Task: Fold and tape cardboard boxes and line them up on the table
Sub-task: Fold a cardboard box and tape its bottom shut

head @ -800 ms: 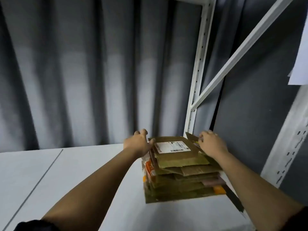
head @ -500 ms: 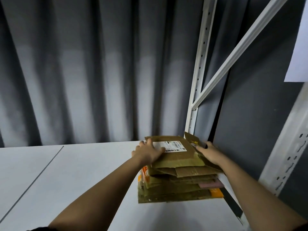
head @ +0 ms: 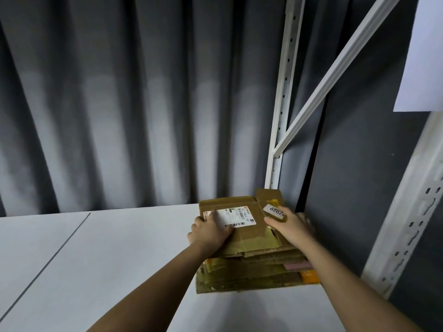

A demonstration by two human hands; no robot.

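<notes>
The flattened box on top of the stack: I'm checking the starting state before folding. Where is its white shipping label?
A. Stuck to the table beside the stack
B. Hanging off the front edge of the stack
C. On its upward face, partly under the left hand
C: the shipping label lies on the top box, with the left hand overlapping its near corner.

There is only one view, from a camera on the person's head. It looks forward and slightly down along both forearms. The fingers [head: 211, 222] are near the middle of the picture, at arm's length. Below and left of them lies the white table [head: 107, 248]; above them hangs a grey curtain [head: 143, 104], and a white rack post [head: 281, 116] rises above them to the right.
</notes>
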